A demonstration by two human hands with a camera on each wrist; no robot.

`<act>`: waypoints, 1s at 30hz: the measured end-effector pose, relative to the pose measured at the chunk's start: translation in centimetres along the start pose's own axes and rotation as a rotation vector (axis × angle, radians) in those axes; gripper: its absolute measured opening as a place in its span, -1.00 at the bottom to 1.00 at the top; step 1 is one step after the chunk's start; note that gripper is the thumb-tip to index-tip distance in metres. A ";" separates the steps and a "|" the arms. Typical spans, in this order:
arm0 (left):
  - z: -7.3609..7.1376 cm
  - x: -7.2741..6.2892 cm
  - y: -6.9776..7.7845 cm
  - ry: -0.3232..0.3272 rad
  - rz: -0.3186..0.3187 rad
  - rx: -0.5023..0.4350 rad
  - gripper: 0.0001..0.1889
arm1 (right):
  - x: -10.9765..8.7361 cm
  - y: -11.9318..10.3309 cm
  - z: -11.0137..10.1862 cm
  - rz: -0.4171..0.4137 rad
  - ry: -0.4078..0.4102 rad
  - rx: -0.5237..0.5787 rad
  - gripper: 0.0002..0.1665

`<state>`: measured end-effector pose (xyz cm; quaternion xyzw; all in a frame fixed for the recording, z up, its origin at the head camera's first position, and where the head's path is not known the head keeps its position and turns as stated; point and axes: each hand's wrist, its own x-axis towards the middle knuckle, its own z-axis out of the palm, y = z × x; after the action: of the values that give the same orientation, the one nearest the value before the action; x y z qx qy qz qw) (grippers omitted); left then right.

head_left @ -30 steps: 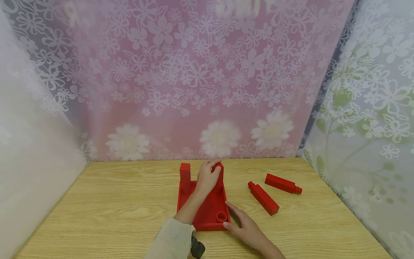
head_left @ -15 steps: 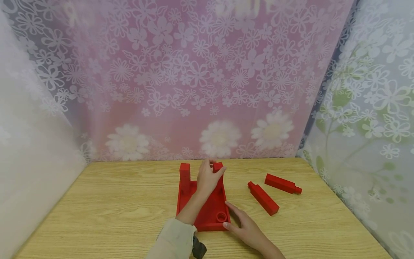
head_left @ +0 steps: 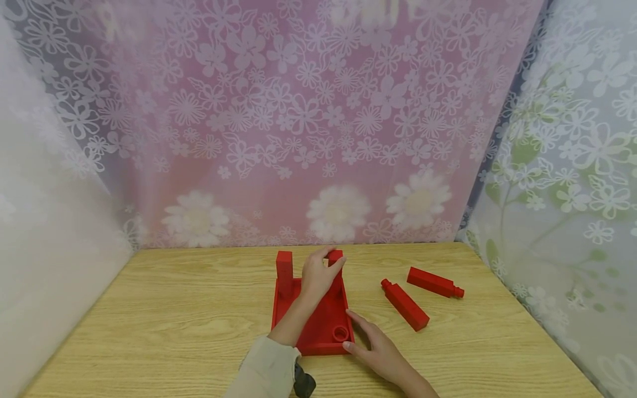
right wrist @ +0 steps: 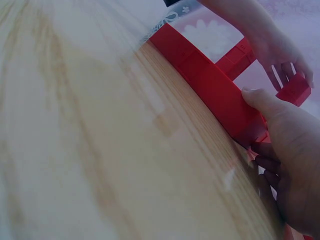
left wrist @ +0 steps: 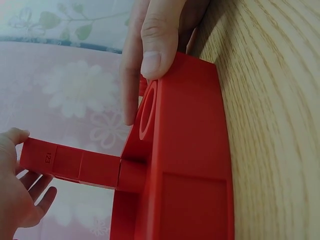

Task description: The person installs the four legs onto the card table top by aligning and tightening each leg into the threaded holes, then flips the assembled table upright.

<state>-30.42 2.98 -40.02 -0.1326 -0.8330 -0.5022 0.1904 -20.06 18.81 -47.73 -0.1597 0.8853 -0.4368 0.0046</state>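
An upturned red toy tabletop (head_left: pixel 324 349) with a raised rim lies on the wooden table. At its far right corner stands a square red table leg (head_left: pixel 337 286), seen side-on in the left wrist view. My left hand (head_left: pixel 317 275) has thumb and fingers around this leg's upper end. With thumb and fingers, my right hand (head_left: pixel 382 352) holds the near right corner of the tabletop, close to a round socket (head_left: pixel 340 333). A second leg (head_left: pixel 285 272) stands upright at the far left corner. My left forearm hides the near left corner.
To the right, two loose red legs with narrow threaded ends lie on the wood: a nearer one (head_left: pixel 406 305) and a farther one (head_left: pixel 432 282). Behind the table hangs a pink flowered curtain (head_left: pixel 318 138).
My left fingers have shifted around the top of the far right leg, from wrapped over it to spread along its sides. My right hand and the tabletop have stayed in place.
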 end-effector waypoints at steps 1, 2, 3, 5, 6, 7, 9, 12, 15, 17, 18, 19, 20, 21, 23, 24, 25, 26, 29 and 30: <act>0.0 0.0 0.0 -0.007 0.000 -0.002 -0.62 | 0.0 0.0 0.0 0.001 0.000 0.000 -0.21; 0.0 0.0 0.0 -0.016 -0.004 -0.009 -0.62 | 0.0 0.0 0.0 0.002 0.001 0.000 -0.21; -0.1 0.0 0.0 -0.028 -0.010 -0.018 -0.62 | 0.0 0.1 0.0 0.002 0.001 -0.001 -0.21; -0.1 0.0 0.0 -0.054 -0.014 -0.035 -0.62 | 0.0 0.1 0.0 0.001 0.003 -0.004 -0.21; -0.1 0.0 0.0 -0.068 -0.014 -0.043 -0.62 | 0.0 0.1 0.0 0.000 0.004 -0.006 -0.21; -0.1 0.0 0.0 -0.080 -0.012 -0.049 -0.61 | 0.0 0.1 0.0 -0.002 0.006 -0.006 -0.21; -0.1 0.1 0.1 -0.101 -0.004 -0.053 -0.60 | 0.0 0.1 0.1 -0.007 0.009 -0.009 -0.22; -0.1 0.1 0.1 -0.117 0.001 -0.048 -0.60 | 0.0 0.1 0.1 -0.016 0.010 -0.007 -0.23; 0.1 0.1 0.1 -0.101 -0.015 -0.036 -0.58 | 0.0 0.2 0.1 -0.018 0.009 -0.001 -0.23; 0.2 0.1 0.1 -0.071 -0.030 -0.023 -0.55 | 0.0 0.2 0.1 -0.014 0.010 -0.002 -0.22; 0.2 0.1 0.2 -0.052 -0.038 -0.016 -0.54 | 0.0 0.2 0.1 -0.011 0.012 -0.003 -0.22; 0.3 0.1 0.2 -0.032 -0.048 -0.006 -0.54 | 0.0 0.2 0.1 -0.008 0.012 -0.006 -0.22; 0.3 0.1 0.2 -0.011 -0.056 0.003 -0.56 | 0.0 0.3 0.1 -0.004 0.011 -0.008 -0.21; 0.3 0.1 0.2 0.007 -0.062 0.011 -0.58 | 0.1 0.3 0.1 0.000 0.009 -0.012 -0.20; 0.3 0.1 0.2 0.035 -0.068 0.025 -0.62 | 0.2 0.3 0.1 0.008 0.004 -0.014 -0.19; 0.3 0.1 0.2 0.042 -0.072 0.033 -0.64 | 0.2 0.4 0.1 0.009 0.002 -0.012 -0.19; 0.3 0.1 0.3 0.045 -0.070 0.039 -0.66 | 0.2 0.4 0.1 0.010 0.000 -0.012 -0.19; 0.3 0.1 0.3 0.047 -0.067 0.041 -0.67 | 0.2 0.4 0.1 0.011 0.000 -0.010 -0.19; 0.3 0.2 0.3 0.043 -0.061 0.046 -0.70 | 0.2 0.4 0.1 0.005 0.005 -0.008 -0.20; 0.3 0.2 0.3 0.041 -0.058 0.043 -0.70 | 0.2 0.5 0.1 0.003 0.005 -0.008 -0.20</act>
<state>-30.54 3.35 -39.83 -0.0941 -0.8430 -0.4921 0.1958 -20.32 18.92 -48.14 -0.1573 0.8873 -0.4335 0.0022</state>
